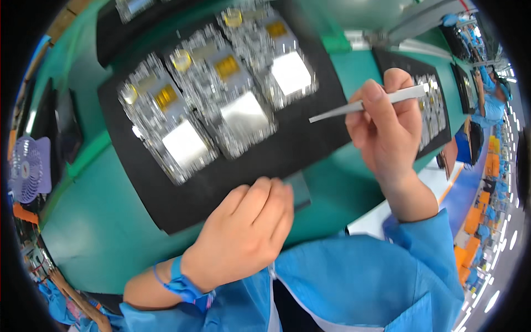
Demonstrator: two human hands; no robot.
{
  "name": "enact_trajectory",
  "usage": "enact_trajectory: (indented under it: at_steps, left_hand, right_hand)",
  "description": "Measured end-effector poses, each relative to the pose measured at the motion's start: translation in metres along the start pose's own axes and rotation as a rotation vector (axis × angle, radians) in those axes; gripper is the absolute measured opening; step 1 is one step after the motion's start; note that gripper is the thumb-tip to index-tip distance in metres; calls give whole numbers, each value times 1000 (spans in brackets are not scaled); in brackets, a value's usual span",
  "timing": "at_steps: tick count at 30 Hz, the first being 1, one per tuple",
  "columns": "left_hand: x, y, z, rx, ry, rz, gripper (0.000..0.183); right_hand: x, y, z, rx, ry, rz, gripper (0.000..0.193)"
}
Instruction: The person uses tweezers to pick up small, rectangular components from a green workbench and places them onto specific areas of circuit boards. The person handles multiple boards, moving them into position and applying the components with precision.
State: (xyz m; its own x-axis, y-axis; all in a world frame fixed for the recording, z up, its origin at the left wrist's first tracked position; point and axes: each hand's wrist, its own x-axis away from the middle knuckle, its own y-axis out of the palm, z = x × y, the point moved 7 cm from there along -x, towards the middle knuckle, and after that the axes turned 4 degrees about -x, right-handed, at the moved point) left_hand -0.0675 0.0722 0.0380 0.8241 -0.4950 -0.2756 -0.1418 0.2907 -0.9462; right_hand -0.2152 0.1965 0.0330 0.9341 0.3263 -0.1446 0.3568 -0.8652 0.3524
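Tweezers (pixel 338 113) with a pale, slim body are pinched in my right hand (pixel 387 130), their tip pointing left above the black mat (pixel 310 133). My left hand (pixel 249 224) rests at the mat's near edge with its fingers curled together; whatever they may hold is hidden beneath them. A blue wrist strap (pixel 182 282) circles that wrist. Just beside its fingertips shows a small dark, glossy sheet (pixel 300 191). On the mat lie three circuit boards: a left one (pixel 146 113), a middle one (pixel 202 83) and a right one (pixel 251 41), each with a shiny silver square and an amber patch.
The green tabletop (pixel 94 221) runs under everything. Another dark mat with boards (pixel 434 110) lies to the right. A purple fan (pixel 29 169) stands at the far left. Beyond the right end, a person in blue (pixel 492 94) sits at work.
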Motion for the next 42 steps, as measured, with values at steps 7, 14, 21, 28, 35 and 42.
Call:
enact_trajectory:
  at_steps: [7,14,21,28,35,42]
  left_hand:
    - [54,24,19,34,75,-27,25]
    - [66,25,21,34,67,13,25]
    - [68,27,20,29,57,44,24]
    - [68,27,20,5,66,42,21]
    - [67,26,21,-8,71,48,20]
    - [61,19,22,6,104,-25,17]
  right_hand:
    - [106,-3,43,169,183,-101,30]
    - [116,21,56,224,138,-155,29]
    - [118,24,61,278,181,-132,29]
    - [113,25,61,261,252,-122,29]
    - [113,27,62,284,258,-116,27]
    - [100,24,46,73,120,-119,31]
